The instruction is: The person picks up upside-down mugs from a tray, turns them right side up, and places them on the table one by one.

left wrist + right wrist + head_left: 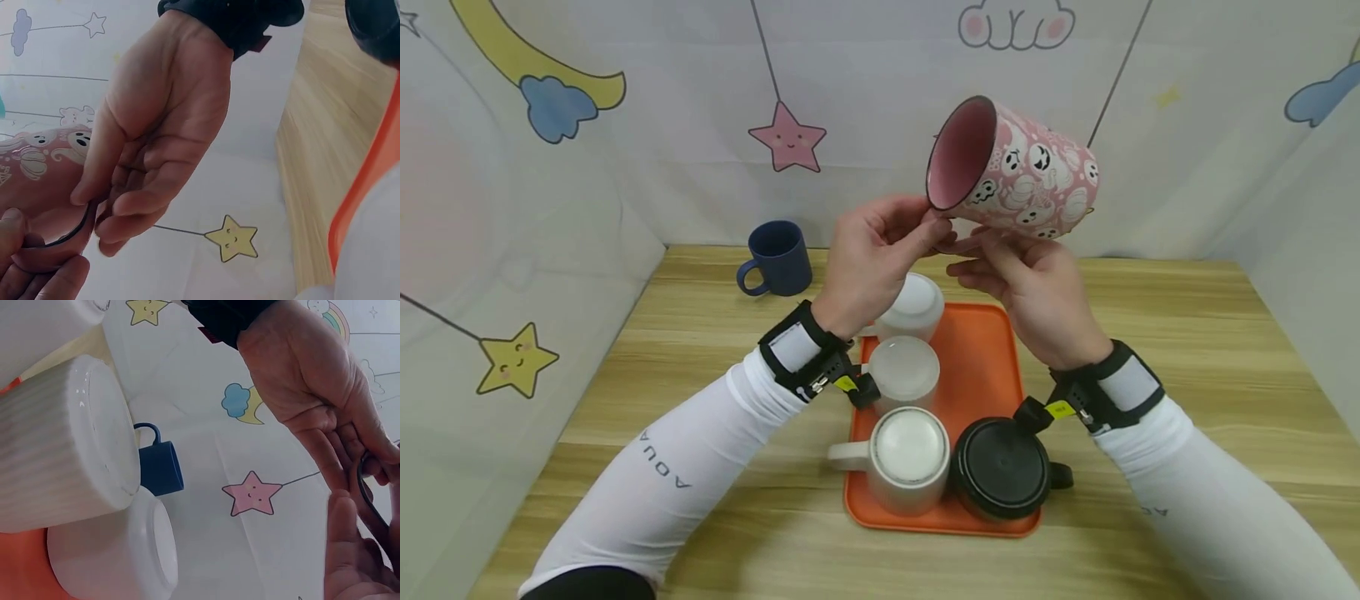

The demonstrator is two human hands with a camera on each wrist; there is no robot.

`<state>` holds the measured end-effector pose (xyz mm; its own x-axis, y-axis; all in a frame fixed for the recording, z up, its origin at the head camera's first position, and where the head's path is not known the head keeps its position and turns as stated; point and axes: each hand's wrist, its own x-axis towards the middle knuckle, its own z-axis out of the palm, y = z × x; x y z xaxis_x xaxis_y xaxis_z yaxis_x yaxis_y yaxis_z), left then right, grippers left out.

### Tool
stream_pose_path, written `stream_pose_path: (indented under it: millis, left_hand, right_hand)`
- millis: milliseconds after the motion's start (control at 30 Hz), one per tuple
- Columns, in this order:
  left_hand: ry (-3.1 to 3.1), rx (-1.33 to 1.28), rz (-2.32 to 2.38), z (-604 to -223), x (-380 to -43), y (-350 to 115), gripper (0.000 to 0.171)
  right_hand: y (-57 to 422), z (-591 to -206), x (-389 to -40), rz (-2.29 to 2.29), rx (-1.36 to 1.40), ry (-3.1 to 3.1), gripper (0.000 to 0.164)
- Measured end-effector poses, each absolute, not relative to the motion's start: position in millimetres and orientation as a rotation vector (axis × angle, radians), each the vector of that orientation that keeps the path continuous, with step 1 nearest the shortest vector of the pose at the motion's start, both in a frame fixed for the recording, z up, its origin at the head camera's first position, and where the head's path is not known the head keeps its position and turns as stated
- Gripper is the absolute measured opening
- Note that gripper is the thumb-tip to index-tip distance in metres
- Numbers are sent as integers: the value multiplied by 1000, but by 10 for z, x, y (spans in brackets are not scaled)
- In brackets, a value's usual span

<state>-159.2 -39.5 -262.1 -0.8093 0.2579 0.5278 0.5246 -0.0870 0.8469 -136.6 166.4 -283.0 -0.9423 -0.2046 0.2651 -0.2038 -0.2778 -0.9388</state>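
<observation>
A pink mug (1037, 175) with a white ghost pattern and dark rim is held in the air, tilted on its side. Its mouth faces left and shows a plain pink inside. Both hands meet under it at the handle (964, 245). With thumb and fingers, the left hand (876, 262) pinches the handle near the rim. The right hand (1037, 292) grips the same handle nearer the base, its thumb along it. In the left wrist view the curved handle (59, 253) runs between the fingers of both hands.
Below stands an orange tray (985, 358). Three white mugs (910, 454) sit upside down along its left side. An upside-down black mug (1003, 467) fills the front right, its handle past the edge. Behind to the left, a dark blue mug (781, 262) stands upright on the wooden table.
</observation>
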Motion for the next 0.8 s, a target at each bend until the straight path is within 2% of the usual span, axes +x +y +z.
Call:
stream_pose_path:
  millis: [200,600,800]
  left_hand:
    - [-2031,-885,-1950,-2548,-1629,-457,25]
    - [-2108,-912,-1730,-2419,-1666,-504,23]
    - [-2078,-933,-1712,-2382,-1662,-489,19]
  right_hand:
    - [1737,-2820,-1358,-2246,-435,1925,36]
    - [1765,-2878,-1341,-2119,-344,1828,28]
    - [1763,-2890,-1322,-2092,-332,1820,33]
